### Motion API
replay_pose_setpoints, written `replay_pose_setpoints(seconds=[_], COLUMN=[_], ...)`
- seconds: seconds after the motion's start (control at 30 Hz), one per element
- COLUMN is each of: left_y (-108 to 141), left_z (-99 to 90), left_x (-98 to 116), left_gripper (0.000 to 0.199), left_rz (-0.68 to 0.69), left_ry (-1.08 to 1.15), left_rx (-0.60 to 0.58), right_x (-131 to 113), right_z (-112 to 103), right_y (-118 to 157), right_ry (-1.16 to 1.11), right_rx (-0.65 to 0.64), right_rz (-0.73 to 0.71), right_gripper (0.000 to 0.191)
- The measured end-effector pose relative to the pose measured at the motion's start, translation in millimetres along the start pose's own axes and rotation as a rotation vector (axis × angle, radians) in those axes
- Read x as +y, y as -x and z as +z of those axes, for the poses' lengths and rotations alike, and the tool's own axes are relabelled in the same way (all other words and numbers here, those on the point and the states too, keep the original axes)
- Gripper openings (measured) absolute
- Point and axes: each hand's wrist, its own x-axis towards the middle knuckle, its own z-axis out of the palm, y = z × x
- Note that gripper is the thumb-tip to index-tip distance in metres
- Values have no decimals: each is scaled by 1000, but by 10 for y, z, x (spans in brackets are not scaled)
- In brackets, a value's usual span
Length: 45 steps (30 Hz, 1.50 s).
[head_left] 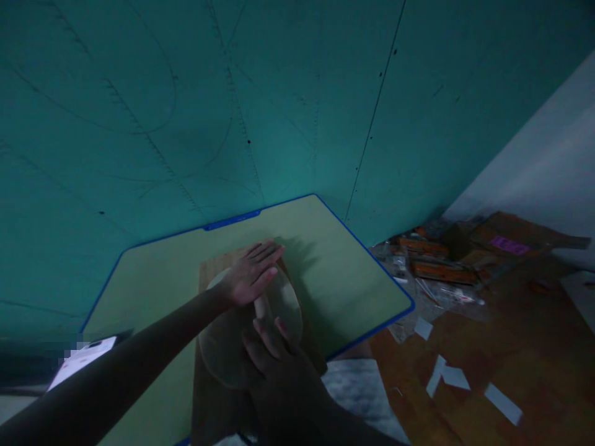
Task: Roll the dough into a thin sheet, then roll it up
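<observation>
A round, flat sheet of dough (223, 356) lies on a wooden board (211, 406). Across it runs a pale rod, apparently a rolling pin (263, 308), its middle showing between my hands. My left hand (253, 272) rests flat over the far end of the rod, fingers stretched out toward the right. Nearer to me, my right hand (279, 365) is over the rod's near end with fingers spread and slightly bent. Both palms hide the rod's ends, and part of the dough lies in shadow beneath my arms.
The board sits on a pale yellow-green tabletop (344, 272) with a blue rim, pushed against a green wall (288, 111). A phone (88, 356) with a lit screen is at the left. On the floor to the right are cardboard (506, 238), plastic wrapping and white scraps (503, 402).
</observation>
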Motion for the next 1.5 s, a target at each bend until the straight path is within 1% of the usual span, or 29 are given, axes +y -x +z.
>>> replay_pose_setpoints(seconds=[0.07,0.13,0.23,0.3,0.37,0.43,0.53,0.63,0.73,0.83,0.9,0.97,1.03,1.1,1.17,1.23,1.33,1.4,1.5], left_y=[50,-14,-262,-465,-656,-814,-979,-1066,-1075,-971,-818,-597,-323,-31,232,422,538,522,431], left_z=[-10,-14,-10,2,23,53,107,154,184,181,154,113,74,49,40,37,25,13,6], left_x=[-43,-15,127,248,362,453,536,584,606,550,445,298,136,-11,-125,-198,-241,-238,-208], left_gripper=[58,58,59,60,61,59,55,52,52,53,54,54,54,55,58,58,58,58,57], left_rz=[9,2,-30,-68,-112,-122,-98,-96,-100,-105,-106,-112,-120,-137,-163,-182,-191,-181,-144], left_ry=[-14,-16,-8,1,12,26,36,34,25,10,-1,-12,-23,-31,-38,-53,-88,-105,-117], left_rx=[-16,-24,-51,-76,-89,-97,-71,-35,-14,-16,-36,-60,-72,-43,12,32,24,13,-9], right_x=[-20,16,149,255,345,409,452,447,408,335,261,162,35,-106,-235,-318,-307,-220,-61], right_z=[16,-59,-268,-400,-487,-530,-559,-598,-616,-572,-518,-460,-407,-364,-339,-340,-376,-389,-359], right_y=[-28,-4,114,220,321,402,473,488,444,325,209,77,-57,-183,-297,-404,-569,-669,-747], right_ry=[1,-22,-80,-121,-142,-144,-135,-120,-76,-51,-62,-97,-142,-177,-181,-179,-209,-210,-152], right_rx=[-11,-57,-124,-163,-186,-180,-144,-118,-92,-129,-183,-206,-191,-163,-131,-106,-125,-140,-122], right_rz=[-22,22,115,149,194,245,302,333,354,312,261,197,128,63,22,-14,-90,-167,-272], right_gripper=[40,44,54,60,61,58,53,52,52,59,62,62,60,56,51,45,31,24,23])
